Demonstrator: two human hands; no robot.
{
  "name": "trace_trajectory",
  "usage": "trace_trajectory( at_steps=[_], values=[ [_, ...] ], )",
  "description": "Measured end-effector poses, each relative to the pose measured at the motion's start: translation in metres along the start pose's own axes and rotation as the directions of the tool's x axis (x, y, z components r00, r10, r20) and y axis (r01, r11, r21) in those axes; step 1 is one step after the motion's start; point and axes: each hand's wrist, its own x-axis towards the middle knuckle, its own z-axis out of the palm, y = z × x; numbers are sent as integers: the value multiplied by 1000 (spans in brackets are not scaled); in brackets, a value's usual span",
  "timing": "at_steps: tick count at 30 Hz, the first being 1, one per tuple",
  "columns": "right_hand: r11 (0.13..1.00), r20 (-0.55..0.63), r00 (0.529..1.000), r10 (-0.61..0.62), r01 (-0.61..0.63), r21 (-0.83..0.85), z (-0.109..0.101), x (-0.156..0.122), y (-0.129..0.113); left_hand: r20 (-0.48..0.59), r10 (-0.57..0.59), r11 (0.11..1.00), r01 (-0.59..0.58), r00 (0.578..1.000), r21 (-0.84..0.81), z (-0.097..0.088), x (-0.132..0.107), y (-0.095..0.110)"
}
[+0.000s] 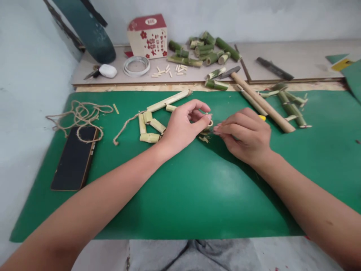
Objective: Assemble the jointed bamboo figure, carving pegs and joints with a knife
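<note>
My left hand (184,124) pinches a small pale bamboo piece (209,124) between thumb and fingertips over the green mat (197,188). My right hand (245,135) is closed, its fingertips meeting the same piece; a bit of yellow (262,117) shows behind its knuckles, and what it grips is hidden. Small pale shavings (203,139) lie just below the hands. Left of my left hand lie several peeled bamboo segments (149,128) with a twine tail (124,130).
A phone (73,158) lies at the mat's left with loose twine (80,113) over it. A hammer (262,105) and green bamboo sticks (290,105) lie to the right. Behind: a red-and-white box (148,37), tape roll (136,66), green bamboo pile (208,49), small pegs (169,69), a dark blade (275,69).
</note>
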Motion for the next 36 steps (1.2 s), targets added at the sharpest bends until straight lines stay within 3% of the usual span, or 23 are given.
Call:
trace_trajectory(
  at_steps=[10, 15, 31, 36],
  values=[
    [995, -27, 997, 67, -65, 79, 7, -2, 3, 22, 72, 997, -73, 997, 31, -1, 0, -3],
    [994, 43, 995, 88, -90, 56, 6, -2, 3, 29, 73, 996, -74, 997, 44, -1, -1, 2],
    [995, 184, 980, 70, -82, 57, -5, 4, 5, -28, 5, 995, -2, 1000, 95, -1, -4, 3],
    [993, 168, 985, 30, -49, 111, -8, 3, 13, -35, -39, 996, 41, 999, 82, 0, -5, 4]
  ],
)
